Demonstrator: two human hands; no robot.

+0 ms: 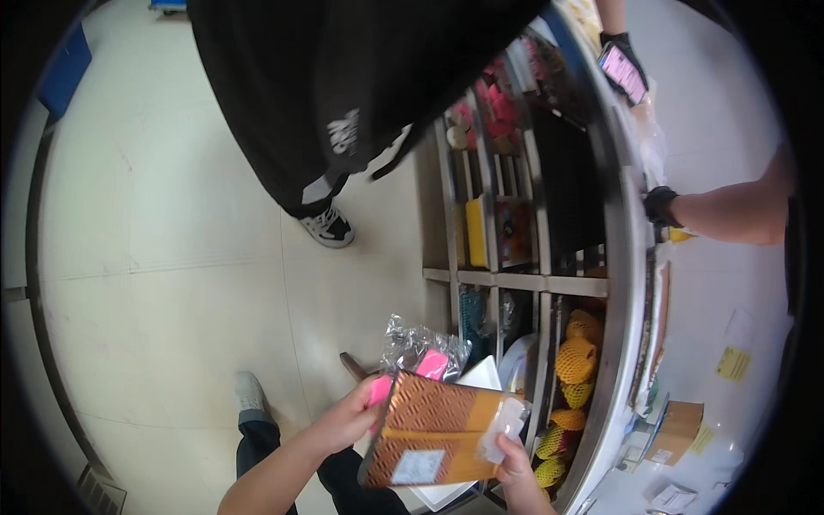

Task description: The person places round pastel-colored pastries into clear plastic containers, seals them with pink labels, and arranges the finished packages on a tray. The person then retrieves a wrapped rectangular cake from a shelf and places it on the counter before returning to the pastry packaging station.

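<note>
Between my two hands is a flat brown and orange patterned package (444, 425) with a printed label on its face. My left hand (351, 412) is closed on its left edge, together with something bright pink (432, 364). My right hand (515, 460) grips the right end, where a translucent white piece (505, 428) lies against the package. Clear crinkled plastic wrap (418, 341) sticks out beyond the package's far edge. Part of a white tray (483, 376) shows underneath.
A metal rack (515, 280) at the right holds fruit in yellow foam nets (576, 360), pink items and a yellow box (476, 232). A person in black stands ahead. Black-gloved hands, one with a phone (623, 72), reach over the counter. A cardboard box (676, 428) lies at lower right.
</note>
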